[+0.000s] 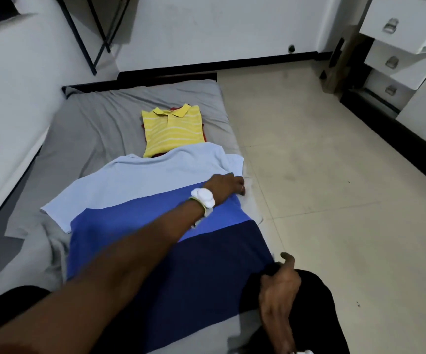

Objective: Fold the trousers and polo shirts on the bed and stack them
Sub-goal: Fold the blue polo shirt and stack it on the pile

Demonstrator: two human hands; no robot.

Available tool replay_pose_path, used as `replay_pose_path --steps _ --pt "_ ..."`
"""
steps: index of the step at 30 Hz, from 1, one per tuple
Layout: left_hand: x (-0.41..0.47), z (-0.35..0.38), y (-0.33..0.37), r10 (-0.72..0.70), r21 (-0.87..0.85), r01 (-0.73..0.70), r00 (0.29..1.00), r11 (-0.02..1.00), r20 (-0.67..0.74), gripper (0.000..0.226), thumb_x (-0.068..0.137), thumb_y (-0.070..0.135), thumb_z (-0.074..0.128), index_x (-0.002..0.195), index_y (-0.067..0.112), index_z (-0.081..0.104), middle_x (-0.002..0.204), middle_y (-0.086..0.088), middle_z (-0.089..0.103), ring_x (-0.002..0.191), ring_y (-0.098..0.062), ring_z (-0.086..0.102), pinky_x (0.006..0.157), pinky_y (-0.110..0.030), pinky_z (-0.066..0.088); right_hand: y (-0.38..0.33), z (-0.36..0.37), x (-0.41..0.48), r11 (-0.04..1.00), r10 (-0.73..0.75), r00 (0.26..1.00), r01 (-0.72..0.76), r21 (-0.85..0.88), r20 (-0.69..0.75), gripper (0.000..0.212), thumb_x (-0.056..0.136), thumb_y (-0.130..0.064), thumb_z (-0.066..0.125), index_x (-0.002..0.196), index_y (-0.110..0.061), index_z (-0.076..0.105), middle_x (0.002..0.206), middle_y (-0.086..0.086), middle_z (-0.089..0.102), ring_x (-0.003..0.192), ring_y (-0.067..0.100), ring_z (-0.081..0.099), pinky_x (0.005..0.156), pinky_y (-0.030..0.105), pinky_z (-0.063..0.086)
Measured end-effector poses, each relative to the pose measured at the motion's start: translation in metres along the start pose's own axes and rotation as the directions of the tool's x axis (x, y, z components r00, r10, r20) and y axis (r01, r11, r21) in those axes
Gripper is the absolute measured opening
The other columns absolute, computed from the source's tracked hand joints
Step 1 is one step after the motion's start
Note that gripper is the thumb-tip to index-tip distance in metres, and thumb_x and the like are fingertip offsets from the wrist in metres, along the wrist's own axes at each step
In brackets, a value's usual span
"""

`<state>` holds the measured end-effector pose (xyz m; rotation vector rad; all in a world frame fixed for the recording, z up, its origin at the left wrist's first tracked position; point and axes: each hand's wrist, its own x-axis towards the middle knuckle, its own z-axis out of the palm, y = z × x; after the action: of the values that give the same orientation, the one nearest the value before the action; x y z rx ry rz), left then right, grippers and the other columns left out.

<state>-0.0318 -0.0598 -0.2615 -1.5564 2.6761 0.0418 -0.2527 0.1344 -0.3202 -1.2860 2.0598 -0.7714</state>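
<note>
On the bed (97, 129), blue polo shirt (130, 226) flat, neck far off, left hand (228, 183) fingers gripping sleeve, right hand (278, 282) fingers pinching hem.

Dim, soft indoor light; slight blur; wide-angle edge distortion.
</note>
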Motion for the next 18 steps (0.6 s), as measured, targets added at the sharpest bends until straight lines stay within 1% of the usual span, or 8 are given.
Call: replay_pose_path --steps 2,4,5,8,11,13,15,18 --pt "0.025 -0.003 -0.023 -0.009 0.172 0.0 0.999 0.985 0.049 0.03 0.104 0.012 0.047 0.125 0.024 0.064 0.135 -0.002 0.057 0.115 -0.031 0.06 0.078 -0.041 0.049 -0.004 -0.015 -0.003 0.995 0.028 1.0 -0.028 0.095 -0.004 0.061 0.066 0.018 0.056 0.122 -0.006 0.055 0.084 0.009 0.06 0.07 0.024 0.053 0.07 0.031 0.042" --pt "0.043 -0.008 -0.036 -0.02 0.332 -0.011 0.996 0.943 0.09 0.028 0.104 0.016 0.049 0.126 0.024 0.063 0.131 -0.006 0.056 0.113 -0.033 0.061 0.067 -0.038 0.043 0.0 -0.023 -0.006 0.994 0.035 0.999 -0.036 0.102 0.013 0.05 0.065 0.017 0.055 0.106 -0.011 0.058 0.082 0.006 0.061 0.07 0.026 0.055 0.07 0.03 0.041" --pt "0.049 -0.012 -0.042 -0.032 0.391 -0.014 0.993 0.92 0.112 0.03 0.104 0.017 0.05 0.129 0.026 0.063 0.131 -0.007 0.055 0.114 -0.033 0.06 0.066 -0.038 0.039 0.003 -0.024 -0.008 0.995 0.033 0.999 -0.035 0.097 0.024 0.045 0.066 0.015 0.055 0.1 -0.014 0.06 0.081 0.006 0.062 0.072 0.03 0.058 0.07 0.03 0.041" --pt "0.061 -0.017 -0.06 -0.077 0.449 0.02 0.991 0.893 0.109 0.035 0.104 0.02 0.051 0.136 0.027 0.061 0.129 -0.008 0.06 0.117 -0.034 0.06 0.069 -0.038 0.04 0.011 -0.019 -0.005 0.991 0.034 0.998 -0.041 0.129 0.056 0.037 0.073 0.01 0.057 0.096 -0.018 0.065 0.085 0.008 0.068 0.083 0.036 0.064 0.074 0.033 0.044" --pt "0.069 -0.017 -0.075 -0.124 0.522 0.051 0.986 0.852 0.107 0.033 0.105 0.014 0.046 0.129 0.022 0.066 0.126 -0.006 0.064 0.119 -0.032 0.061 0.077 -0.039 0.045 0.009 -0.017 -0.003 0.996 -0.056 0.998 0.055 0.066 0.013 0.023 0.083 -0.007 0.068 0.101 -0.022 0.066 0.092 0.004 0.068 0.087 0.031 0.064 0.075 0.038 0.051" --pt "0.075 -0.021 -0.079 -0.133 0.524 0.068 0.987 0.849 0.087 0.03 0.105 0.016 0.045 0.127 0.02 0.066 0.121 -0.007 0.066 0.114 -0.034 0.064 0.076 -0.037 0.042 0.007 -0.018 -0.004 0.996 -0.077 0.997 0.078 0.035 -0.015 0.019 0.086 -0.011 0.072 0.096 -0.024 0.064 0.087 -0.001 0.065 0.081 0.03 0.062 0.068 0.035 0.046" --pt "0.084 -0.028 -0.08 -0.151 0.453 0.119 0.988 0.884 0.034 0.031 0.104 0.017 0.047 0.131 0.016 0.062 0.12 -0.014 0.066 0.11 -0.037 0.067 0.076 -0.038 0.04 0.007 -0.019 -0.005 0.998 -0.028 0.999 0.03 0.058 -0.044 0.025 0.084 -0.005 0.074 0.088 -0.024 0.06 0.077 -0.005 0.061 0.071 0.026 0.055 0.065 0.033 0.04" --pt "0.089 -0.04 -0.082 -0.319 0.317 0.315 0.947 0.895 -0.04 0.037 0.104 0.015 0.048 0.14 0.013 0.054 0.126 -0.019 0.062 0.114 -0.041 0.064 0.085 -0.043 0.047 0.007 -0.019 -0.005 0.996 0.001 0.997 0.005 0.087 -0.076 0.032 0.081 0.006 0.071 0.084 -0.024 0.059 0.07 -0.007 0.061 0.064 0.023 0.052 0.064 0.031 0.039"
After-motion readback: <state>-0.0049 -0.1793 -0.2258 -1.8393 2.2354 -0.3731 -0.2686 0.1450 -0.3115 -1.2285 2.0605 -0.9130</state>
